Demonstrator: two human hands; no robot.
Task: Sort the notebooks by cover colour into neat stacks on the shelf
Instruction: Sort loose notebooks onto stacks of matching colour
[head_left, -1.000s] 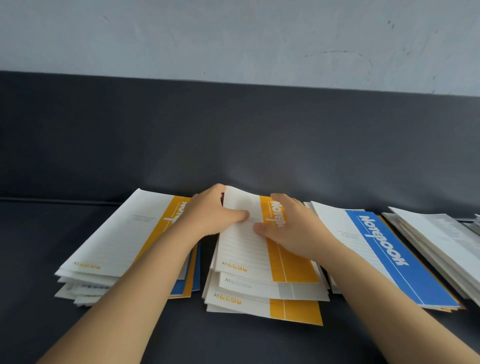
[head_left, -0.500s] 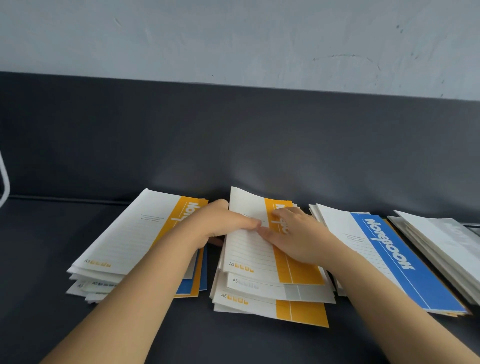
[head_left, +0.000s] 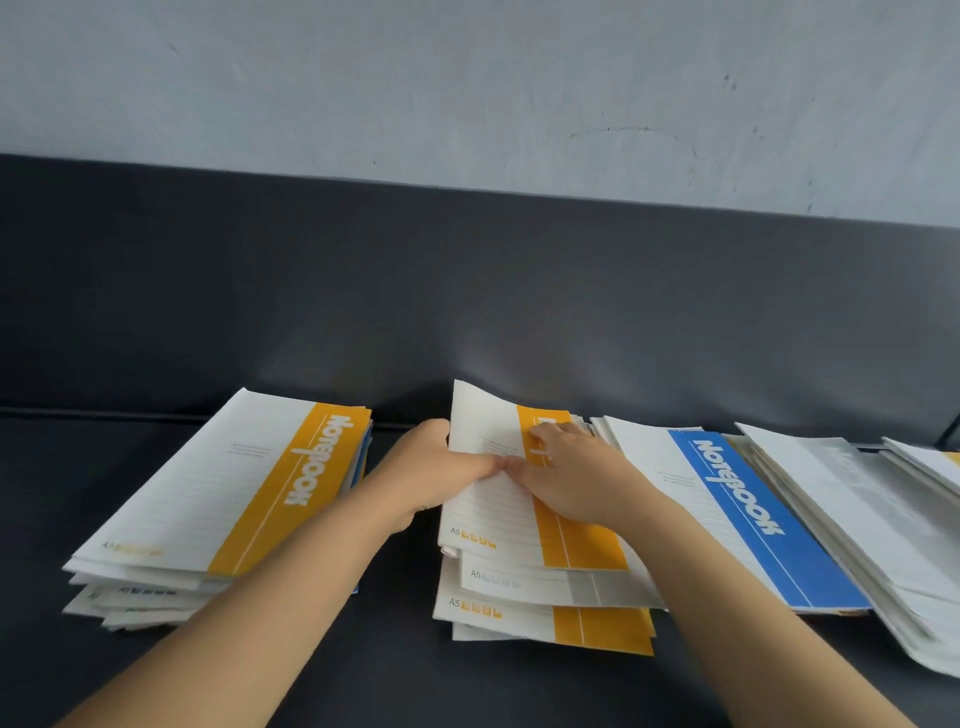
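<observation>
Head view: left hand (head_left: 434, 475) and right hand (head_left: 576, 475) pinch the top orange notebook (head_left: 498, 499).

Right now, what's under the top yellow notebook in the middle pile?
Under the top yellow notebook lies a grey-banded notebook, then another yellow one. More pages show beneath; their cover colours are hidden.

The right hand (head_left: 576, 480) has shifted toward the far end of the top white-and-orange paper notebook (head_left: 519, 493), now covering most of its title. The left hand (head_left: 434, 475) thumb has moved in to meet the right-hand fingers.
</observation>
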